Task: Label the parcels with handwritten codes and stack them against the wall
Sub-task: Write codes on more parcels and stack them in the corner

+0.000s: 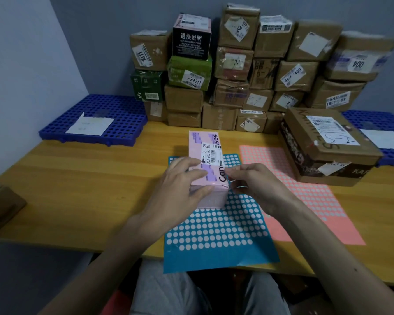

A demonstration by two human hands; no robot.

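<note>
The wooden table (77, 189) fills most of the view and runs back to the grey wall (100, 30). Against that wall stands the stack of parcels (234, 94), several boxes high, mostly brown card (a few are green or black). A blue grid pallet (114, 105) lies at the back left with a white paper (89, 126) on it, and a second blue pallet (373, 117) shows at the back right. A large brown box (323, 142) sits on the right of the table, in front of the stack's right end, and closes off that side. Left of centre the tabletop is bare wood out to its edge.

A teal sticker sheet (218, 235) lies at the middle, hanging over the near edge of the table. A coral sticker sheet (316, 196) lies just to its right and reaches the brown box.

The pink parcel (205, 155) rests on the far part of the teal sheet, lengthwise away from the person, with a white shipping label (210, 153) on top. The left hand (180, 185) rests on its near end, fingers nearly straight across the top and thumb at the near corner. The right hand (259, 185) has curled fingers, thumb and forefinger tips together at the parcel's right top edge. Whether they pinch anything cannot be told.
</note>
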